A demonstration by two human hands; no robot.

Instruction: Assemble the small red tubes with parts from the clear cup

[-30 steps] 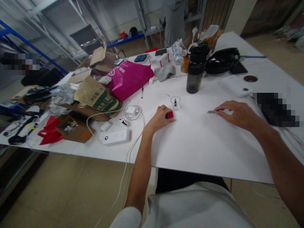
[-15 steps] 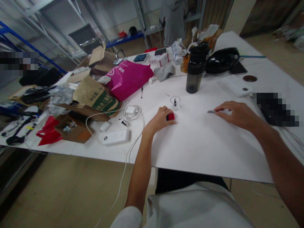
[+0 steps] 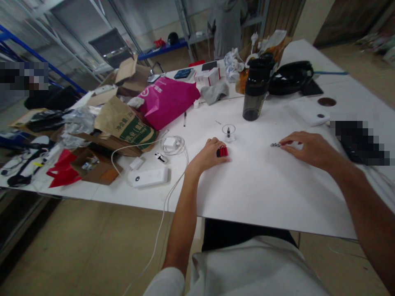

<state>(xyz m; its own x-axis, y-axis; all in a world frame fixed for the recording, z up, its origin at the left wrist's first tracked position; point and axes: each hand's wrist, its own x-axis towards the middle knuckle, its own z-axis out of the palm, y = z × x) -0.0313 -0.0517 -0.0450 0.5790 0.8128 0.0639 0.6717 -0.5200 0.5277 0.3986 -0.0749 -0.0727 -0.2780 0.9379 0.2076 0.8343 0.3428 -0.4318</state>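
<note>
My left hand [image 3: 211, 154] rests low over the white table [image 3: 247, 193], its fingers and thumb closed around a small red and black ribbed block [image 3: 222, 152]. Several red upright ridges show on the block's face. Out to the right, my right hand [image 3: 304, 146] pinches one end of a short silver, knobbly metal piece [image 3: 275, 144] between thumb and fingertips; it is too small to name. Just beyond my left hand stands a clear round cup [image 3: 228, 137], with a small dark pointed piece [image 3: 228, 131] upright inside. A thin stick-like bit [image 3: 218, 122] lies behind the cup.
A dark drink bottle [image 3: 254, 94] stands farther back. To the left are a white power bank [image 3: 151, 177], a coiled white cable [image 3: 182, 144], a pink bag [image 3: 171, 98] and cardboard boxes [image 3: 101, 172]. A black case [image 3: 291, 78] sits at the back right. A person [image 3: 228, 28] stands beyond.
</note>
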